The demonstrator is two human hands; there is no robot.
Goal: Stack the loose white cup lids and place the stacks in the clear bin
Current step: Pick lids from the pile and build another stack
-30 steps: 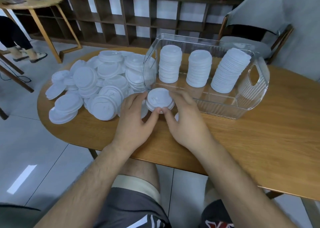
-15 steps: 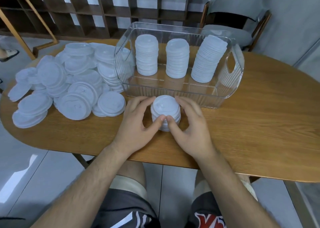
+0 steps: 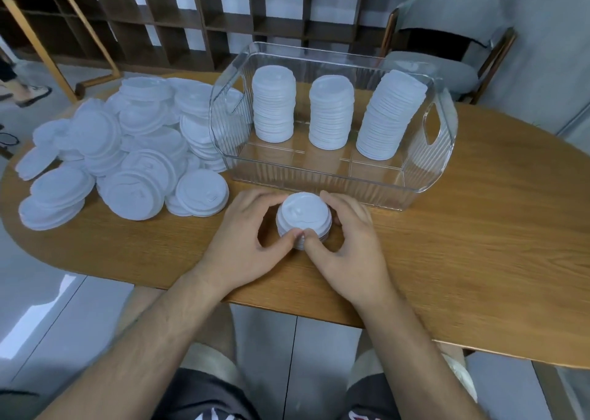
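— Near the table's [image 3: 479, 260] front edge, what is held?
— One short stack of lids [image 3: 303, 218], standing on the wood just before the clear bin [image 3: 319, 183]. Left hand [image 3: 245, 244] and right hand [image 3: 348, 240] cup it from both sides, thumbs meeting in front.
— Bin contents?
— Three upright stacks [image 3: 330, 113] along the far wall; the near half is bare floor.
— Remaining lids?
— A loose heap [image 3: 127, 151] left of the bin, touching its wall. Bare wood lies to the right.
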